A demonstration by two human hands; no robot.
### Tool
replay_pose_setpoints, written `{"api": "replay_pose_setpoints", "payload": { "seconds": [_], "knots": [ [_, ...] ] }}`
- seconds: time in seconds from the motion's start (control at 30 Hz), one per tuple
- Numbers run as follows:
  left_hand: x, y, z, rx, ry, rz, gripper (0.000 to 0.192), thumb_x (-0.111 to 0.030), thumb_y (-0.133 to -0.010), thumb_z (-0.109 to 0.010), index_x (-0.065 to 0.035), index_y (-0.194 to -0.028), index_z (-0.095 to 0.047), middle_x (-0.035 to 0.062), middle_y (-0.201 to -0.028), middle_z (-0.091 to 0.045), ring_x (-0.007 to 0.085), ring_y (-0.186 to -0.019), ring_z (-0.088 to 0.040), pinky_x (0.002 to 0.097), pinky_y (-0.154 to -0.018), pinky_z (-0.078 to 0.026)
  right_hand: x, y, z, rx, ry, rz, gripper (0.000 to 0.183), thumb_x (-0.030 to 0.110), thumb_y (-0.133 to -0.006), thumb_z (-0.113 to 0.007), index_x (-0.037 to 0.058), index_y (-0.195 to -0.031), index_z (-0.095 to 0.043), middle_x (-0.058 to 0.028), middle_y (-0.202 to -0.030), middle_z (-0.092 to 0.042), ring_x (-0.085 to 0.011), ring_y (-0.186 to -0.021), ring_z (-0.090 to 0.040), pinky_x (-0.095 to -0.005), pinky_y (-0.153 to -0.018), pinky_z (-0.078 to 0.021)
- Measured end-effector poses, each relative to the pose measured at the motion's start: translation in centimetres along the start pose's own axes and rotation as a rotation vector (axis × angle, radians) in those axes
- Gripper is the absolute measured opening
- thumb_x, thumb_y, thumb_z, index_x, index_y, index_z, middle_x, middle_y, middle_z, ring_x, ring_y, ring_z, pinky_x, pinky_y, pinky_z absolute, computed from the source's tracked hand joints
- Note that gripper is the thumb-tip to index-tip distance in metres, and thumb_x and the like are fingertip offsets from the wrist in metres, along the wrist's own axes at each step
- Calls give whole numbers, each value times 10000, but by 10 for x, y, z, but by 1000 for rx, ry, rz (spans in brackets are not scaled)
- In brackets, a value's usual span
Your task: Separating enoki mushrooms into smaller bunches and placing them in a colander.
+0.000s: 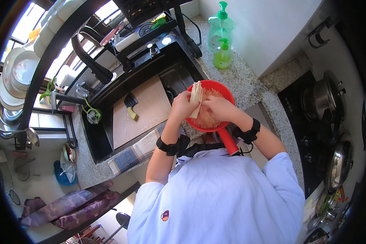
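Observation:
A pale bunch of enoki mushrooms [196,96] is in my left hand [182,105], held upright over the left side of a red plastic strainer or bowl [228,90] with a long handle. My right hand [218,108] reaches over the same red vessel, its fingertips pinched at the right edge of the bunch. Loose thin enoki strands [208,119] lie inside, partly hidden under the right hand. The red handle [228,141] points toward my body. Dark straps circle both wrists.
Left of my hands, a wooden cutting board [149,100] spans the black sink [102,138], with a knife [131,106] on it. A black faucet [91,61] arches above. Green pump bottles [222,58] stand on the granite counter [241,79]. Right is a cooktop [299,122] with a pot [323,94].

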State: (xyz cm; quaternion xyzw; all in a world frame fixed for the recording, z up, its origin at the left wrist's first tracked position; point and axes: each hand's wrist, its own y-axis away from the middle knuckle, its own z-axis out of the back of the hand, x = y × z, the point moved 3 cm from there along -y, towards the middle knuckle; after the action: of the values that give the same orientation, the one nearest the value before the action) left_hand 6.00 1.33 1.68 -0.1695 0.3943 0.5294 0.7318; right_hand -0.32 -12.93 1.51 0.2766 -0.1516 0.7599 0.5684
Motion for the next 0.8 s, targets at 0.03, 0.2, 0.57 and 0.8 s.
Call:
{"api": "replay_pose_setpoints", "payload": {
  "seconds": [0.03, 0.2, 0.57, 0.8],
  "knots": [
    [-3, 1, 0, 1, 1, 0, 436, -240, -626, -714, 13, -959, -592, 133, -817, -632, 209, -743, -615, 303, -666, -480, -7, 4, -4, 37, 180, 63, 236, 97, -688, -538, 82, -913, -606, -119, -839, -604, -306, -804, -582, -406, -698, -464],
    [-3, 4, -3, -6, 41, 11, 447, -266, -627, -678, 27, -950, -582, 193, -883, -615, 296, -820, -609, 342, -734, -474, -8, 14, 0, 237, 551, 92, 263, 125, -661, -567, 103, -916, -628, -84, -845, -581, -301, -824, -560, -398, -696, -466],
    [12, -5, -13, -19, 254, 24, 388, -164, -677, -690, 37, -983, -561, 116, -817, -626, 177, -730, -604, 282, -653, -481, -12, -6, -20, 204, 414, 125, 173, 150, -667, -571, 43, -791, -626, -107, -860, -557, -288, -824, -553, -366, -684, -473],
    [22, -11, -14, -12, 417, 49, 316, -47, -738, -636, 47, -1022, -534, 88, -839, -615, 127, -727, -584, 250, -638, -481, -1, -4, -8, 15, 391, 208, 176, 131, -688, -547, 45, -824, -618, -125, -909, -566, -269, -803, -584, -365, -699, -481]
  ]
}}
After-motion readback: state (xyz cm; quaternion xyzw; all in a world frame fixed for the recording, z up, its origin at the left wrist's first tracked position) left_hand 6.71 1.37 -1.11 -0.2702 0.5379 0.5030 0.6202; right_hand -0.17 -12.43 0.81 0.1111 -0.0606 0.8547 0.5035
